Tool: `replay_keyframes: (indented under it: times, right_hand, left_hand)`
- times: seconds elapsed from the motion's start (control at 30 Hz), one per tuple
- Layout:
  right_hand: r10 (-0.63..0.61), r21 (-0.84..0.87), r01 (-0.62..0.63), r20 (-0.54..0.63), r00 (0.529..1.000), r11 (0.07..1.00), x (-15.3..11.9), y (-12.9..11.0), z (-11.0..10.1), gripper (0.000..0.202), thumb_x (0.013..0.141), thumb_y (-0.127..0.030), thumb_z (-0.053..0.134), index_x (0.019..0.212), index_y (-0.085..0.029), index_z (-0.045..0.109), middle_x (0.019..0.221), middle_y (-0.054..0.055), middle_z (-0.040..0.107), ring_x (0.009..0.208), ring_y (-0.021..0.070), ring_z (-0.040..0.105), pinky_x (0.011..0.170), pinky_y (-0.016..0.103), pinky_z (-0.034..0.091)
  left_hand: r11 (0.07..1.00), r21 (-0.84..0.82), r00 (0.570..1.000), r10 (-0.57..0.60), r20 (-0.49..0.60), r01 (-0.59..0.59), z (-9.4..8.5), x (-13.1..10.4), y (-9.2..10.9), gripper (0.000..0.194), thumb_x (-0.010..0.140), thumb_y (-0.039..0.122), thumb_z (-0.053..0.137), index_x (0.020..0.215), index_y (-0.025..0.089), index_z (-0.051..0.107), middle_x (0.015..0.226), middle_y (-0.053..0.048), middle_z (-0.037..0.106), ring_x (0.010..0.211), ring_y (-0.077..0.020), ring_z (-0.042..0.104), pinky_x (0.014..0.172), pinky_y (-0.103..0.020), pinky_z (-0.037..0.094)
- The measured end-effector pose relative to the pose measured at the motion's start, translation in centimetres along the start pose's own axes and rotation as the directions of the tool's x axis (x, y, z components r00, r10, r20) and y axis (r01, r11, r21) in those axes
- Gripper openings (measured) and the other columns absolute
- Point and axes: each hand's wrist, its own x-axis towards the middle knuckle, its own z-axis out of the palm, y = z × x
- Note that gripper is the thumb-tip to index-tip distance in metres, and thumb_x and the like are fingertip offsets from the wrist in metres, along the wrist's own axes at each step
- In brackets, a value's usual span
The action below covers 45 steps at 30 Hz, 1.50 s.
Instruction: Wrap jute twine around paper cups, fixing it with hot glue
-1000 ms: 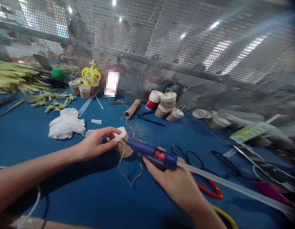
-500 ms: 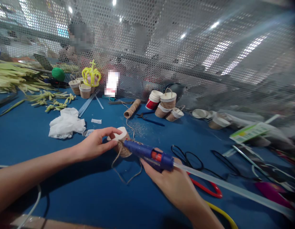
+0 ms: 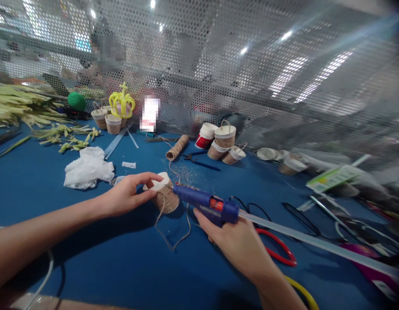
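My left hand (image 3: pixel 135 193) pinches the white rim of a small paper cup (image 3: pixel 167 200) wrapped in brown twine, which lies tilted on the blue table. My right hand (image 3: pixel 235 243) is closed around a blue hot glue gun (image 3: pixel 202 201), with a long clear glue stick (image 3: pixel 290 234) trailing from its back. The gun's nozzle points at the cup's upper side, close to the rim. A loose loop of twine (image 3: pixel 173 247) hangs from the cup over the table. Behind the cup lies a twine roll (image 3: pixel 177 148), its strand running toward the cup.
Pliers (image 3: pixel 202 162) lie behind the glue gun. Several twine-wrapped cups (image 3: pixel 224 137) stand at the back. A crumpled white cloth (image 3: pixel 88 168) is on the left, near braided husk pieces (image 3: pixel 73 133) and a yellow crown (image 3: pixel 122 103). Red-handled scissors (image 3: pixel 278 254) lie by my right wrist.
The glue gun has shifted slightly right, its nozzle drawing back from the cup. My left hand keeps its hold on the cup.
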Motion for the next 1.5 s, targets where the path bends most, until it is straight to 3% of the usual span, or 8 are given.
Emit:
replay_keyframes:
  times: [0.2,0.4,0.77,0.97,1.03,1.2,1.5]
  right_hand:
    - [-0.042,-0.027,0.042,-0.01,0.999,0.999,0.3,0.0,-0.1,0.035,0.074,-0.003,0.042,0.088,-0.02,0.068,0.056,0.003,0.066,0.056,0.019,0.062,0.058,0.029,0.047]
    - [0.037,0.034,-0.038,0.035,0.999,0.999,0.7,-0.3,-0.4,0.031,0.079,-0.011,0.04,0.084,-0.019,0.069,0.055,0.004,0.065,0.056,0.0182,0.063,0.058,0.028,0.049]
    - [0.13,0.119,-0.135,0.052,0.99,0.984,-0.2,0.2,-0.1,0.027,0.077,-0.016,0.046,0.091,-0.022,0.067,0.064,0.003,0.068,0.062,0.0203,0.064,0.062,0.032,0.05]
    - [-0.032,-0.072,0.034,0.027,0.999,0.997,0.1,0.1,-0.3,0.037,0.074,-0.003,0.041,0.092,-0.019,0.069,0.055,0.005,0.064,0.05,0.0205,0.06,0.05,0.031,0.048]
    - [-0.026,-0.112,0.029,0.03,0.999,0.993,0.3,0.3,-0.3,0.036,0.075,-0.005,0.041,0.092,-0.019,0.069,0.056,0.005,0.064,0.049,0.0193,0.06,0.049,0.029,0.047]
    - [0.092,-0.011,-0.092,0.029,0.995,0.996,0.5,0.7,-0.3,0.03,0.077,-0.01,0.043,0.091,-0.019,0.068,0.053,0.003,0.063,0.053,0.0175,0.06,0.055,0.028,0.048]
    - [0.145,0.174,-0.151,0.049,0.988,0.973,0.4,0.3,-0.7,0.026,0.08,-0.021,0.044,0.087,-0.021,0.069,0.051,0.001,0.062,0.051,0.0165,0.059,0.052,0.027,0.048]
  left_hand:
    - [1.0,-0.002,1.0,0.012,0.001,-0.012,0.0,0.0,-0.2,0.033,0.081,0.028,0.045,0.111,0.016,0.051,0.094,-0.004,0.061,0.085,-0.0161,0.056,0.078,-0.029,0.044]
    - [0.999,-0.001,0.999,0.034,0.012,-0.034,-0.2,0.1,-0.2,0.034,0.081,0.026,0.045,0.113,0.016,0.05,0.1,-0.006,0.061,0.089,-0.0165,0.055,0.081,-0.031,0.043]
    - [0.997,0.042,0.997,0.071,0.035,-0.072,-0.5,0.1,-0.1,0.033,0.082,0.025,0.044,0.113,0.017,0.051,0.102,-0.007,0.061,0.09,-0.0168,0.056,0.082,-0.032,0.043]
    - [0.996,0.044,0.997,0.072,0.031,-0.074,-0.5,0.1,-0.1,0.032,0.082,0.024,0.044,0.112,0.016,0.052,0.101,-0.007,0.062,0.089,-0.0162,0.056,0.081,-0.031,0.043]
    - [0.996,0.043,0.997,0.072,0.029,-0.073,-0.5,0.0,0.0,0.031,0.082,0.024,0.044,0.111,0.016,0.052,0.101,-0.007,0.062,0.088,-0.0159,0.056,0.081,-0.031,0.043]
    - [0.996,0.031,0.996,0.084,0.041,-0.086,-0.5,0.0,0.2,0.031,0.082,0.024,0.044,0.111,0.016,0.053,0.102,-0.006,0.062,0.088,-0.0158,0.056,0.081,-0.03,0.043]
    - [0.997,0.036,0.997,0.062,0.035,-0.063,-0.5,0.2,0.0,0.032,0.082,0.023,0.044,0.112,0.017,0.052,0.104,-0.007,0.061,0.09,-0.0165,0.056,0.082,-0.032,0.043]
